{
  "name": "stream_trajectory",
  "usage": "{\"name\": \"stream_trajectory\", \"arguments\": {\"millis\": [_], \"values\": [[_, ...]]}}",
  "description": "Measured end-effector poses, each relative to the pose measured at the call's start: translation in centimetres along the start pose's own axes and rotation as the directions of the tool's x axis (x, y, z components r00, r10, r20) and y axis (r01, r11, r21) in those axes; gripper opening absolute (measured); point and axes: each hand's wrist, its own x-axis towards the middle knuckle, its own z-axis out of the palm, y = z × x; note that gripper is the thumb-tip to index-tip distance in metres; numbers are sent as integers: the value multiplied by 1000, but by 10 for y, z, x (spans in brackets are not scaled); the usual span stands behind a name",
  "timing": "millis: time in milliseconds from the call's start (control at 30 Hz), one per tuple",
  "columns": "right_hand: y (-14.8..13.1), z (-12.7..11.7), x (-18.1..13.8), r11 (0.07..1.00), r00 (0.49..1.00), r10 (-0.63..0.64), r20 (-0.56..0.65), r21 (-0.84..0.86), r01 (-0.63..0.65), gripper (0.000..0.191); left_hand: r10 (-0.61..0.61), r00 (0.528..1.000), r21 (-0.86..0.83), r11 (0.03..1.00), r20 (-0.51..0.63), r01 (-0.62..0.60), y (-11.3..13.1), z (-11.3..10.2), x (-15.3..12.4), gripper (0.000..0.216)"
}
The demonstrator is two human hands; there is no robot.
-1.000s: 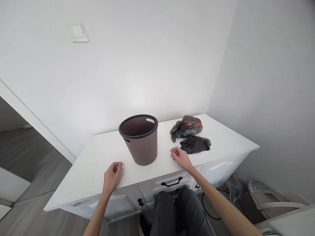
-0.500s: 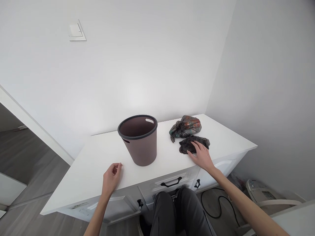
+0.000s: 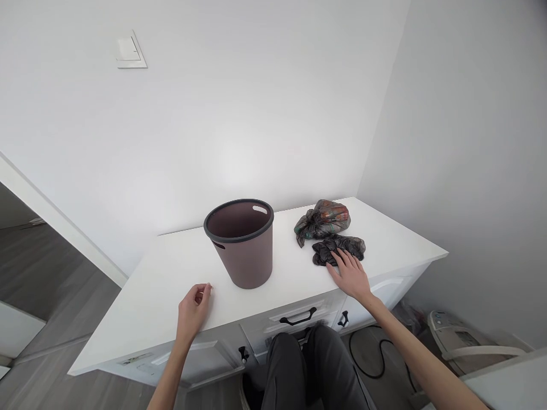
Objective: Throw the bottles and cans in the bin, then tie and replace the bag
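Note:
A brown waste bin (image 3: pixel 245 242) with a dark rim stands upright and open in the middle of a white cabinet top (image 3: pixel 171 285). To its right lies a knotted, filled dark bag (image 3: pixel 322 219), and just in front of that a flat crumpled black bag (image 3: pixel 337 249). My right hand (image 3: pixel 350 273) rests on the near edge of the crumpled black bag with its fingers spread flat. My left hand (image 3: pixel 193 310) sits at the cabinet's front edge, left of the bin, its fingers loosely curled and holding nothing I can see.
Drawers with black handles (image 3: pixel 298 317) run below the top, and my dark-trousered legs (image 3: pixel 305 370) are under it. A white appliance (image 3: pixel 457 339) and a black cable (image 3: pixel 367 353) lie on the floor at right. A wall switch (image 3: pixel 128 50) is up left.
My right hand moved right from beside the bin to the crumpled black bag and now lies on it, bunching it slightly. The left hand stayed put.

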Motion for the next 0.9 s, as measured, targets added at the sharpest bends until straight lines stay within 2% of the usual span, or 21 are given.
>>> {"name": "stream_trajectory", "arguments": {"millis": [900], "values": [[0,0,1,999,1000,23,17,43,-24,63,43,998,23,999,-49,-42,1,2,0,43]]}}
